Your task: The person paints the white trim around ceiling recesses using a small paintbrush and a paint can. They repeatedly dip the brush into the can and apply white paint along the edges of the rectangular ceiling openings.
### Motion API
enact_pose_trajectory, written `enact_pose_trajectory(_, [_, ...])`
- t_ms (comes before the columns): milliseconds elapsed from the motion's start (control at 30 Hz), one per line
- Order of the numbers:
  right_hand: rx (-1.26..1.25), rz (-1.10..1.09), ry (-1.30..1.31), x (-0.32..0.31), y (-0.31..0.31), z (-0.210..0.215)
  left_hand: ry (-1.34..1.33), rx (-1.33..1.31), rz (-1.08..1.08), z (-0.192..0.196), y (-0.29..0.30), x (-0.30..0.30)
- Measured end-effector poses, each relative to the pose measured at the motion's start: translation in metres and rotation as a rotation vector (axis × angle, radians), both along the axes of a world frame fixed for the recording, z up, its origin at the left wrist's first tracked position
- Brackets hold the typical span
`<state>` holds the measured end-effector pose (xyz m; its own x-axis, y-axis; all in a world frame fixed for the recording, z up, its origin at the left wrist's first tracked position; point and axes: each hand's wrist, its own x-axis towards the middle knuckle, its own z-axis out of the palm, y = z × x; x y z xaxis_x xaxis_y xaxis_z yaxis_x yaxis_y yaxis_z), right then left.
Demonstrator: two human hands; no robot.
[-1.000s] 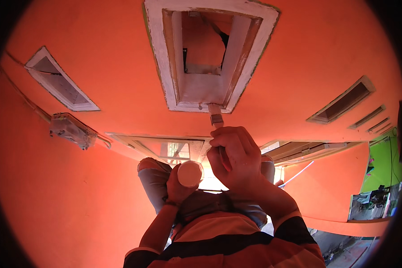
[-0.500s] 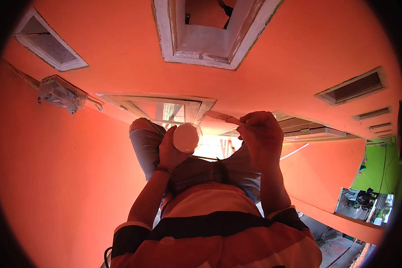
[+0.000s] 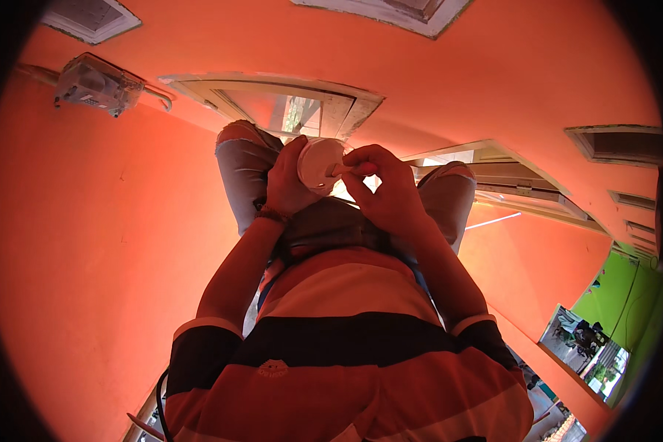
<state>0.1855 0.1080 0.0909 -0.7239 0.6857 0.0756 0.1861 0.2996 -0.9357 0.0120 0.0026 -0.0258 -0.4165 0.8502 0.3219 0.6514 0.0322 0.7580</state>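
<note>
At left, a boxed fitting (image 3: 99, 85) in a clear cover stands on the orange wall (image 3: 74, 243), well apart from the hands. Next comes the bent left knee (image 3: 241, 144), just beside the left hand (image 3: 286, 180), whose fingers are wrapped around the side of a cup (image 3: 317, 166) of pale paint. The cup lies between the knees, nearer the left, its mouth facing the viewer. At its right rim is the brush (image 3: 342, 170), pinched in the right hand (image 3: 384, 188), thumb and fingertips together; the bristles are largely hidden, so their depth in the paint cannot be told. The step in hand is judged to be loading the brush; the next move would call for a steady cup and a drip-free lift past the rim.

Edges to mind: the cup's rim, the wooden frame (image 3: 357, 110) behind it, and the right knee (image 3: 453, 184) beyond the right wrist. Above, the pale window surround (image 3: 423, 26) stands well apart; the stretch of wall below it gives the right hand its widest room for moving.
</note>
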Motion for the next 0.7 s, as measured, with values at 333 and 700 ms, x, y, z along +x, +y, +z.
enact_pose_trajectory(333, [0.308, 0.097, -0.126, -0.023, -0.004, -0.021, 0.03, 0.107, 0.0, -0.001, 0.002, -0.002])
enact_pose_trajectory(700, [0.117, 0.094, -0.183, -0.021, 0.017, 0.019, 0.065, 0.018, 0.009, -0.003, 0.005, -0.001])
